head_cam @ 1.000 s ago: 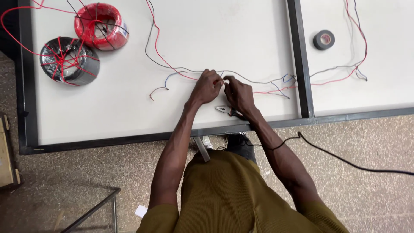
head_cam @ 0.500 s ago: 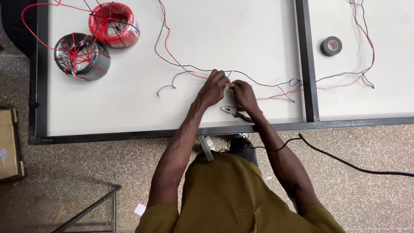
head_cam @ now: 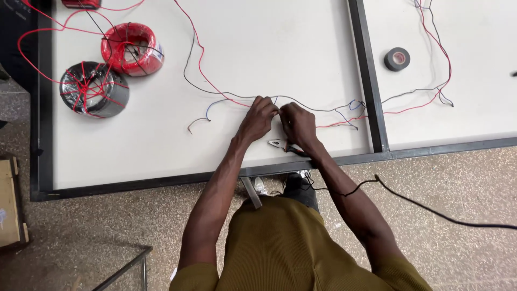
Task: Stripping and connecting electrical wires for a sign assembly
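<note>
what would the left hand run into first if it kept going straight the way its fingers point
The left hand points up and to the right, fingertips almost meeting the right hand at the thin wires both pinch. It would likely meet those wires and the right hand's fingertips first, though height is hard to judge.

On the tabletop both hands meet near the front edge, the left hand just left of the right hand, fingers touching the wires that run across between them. Pliers lie just in front of the hands. Two wire coils sit side by side at the far left. A tape roll rests on the neighbouring panel to the right.
</note>
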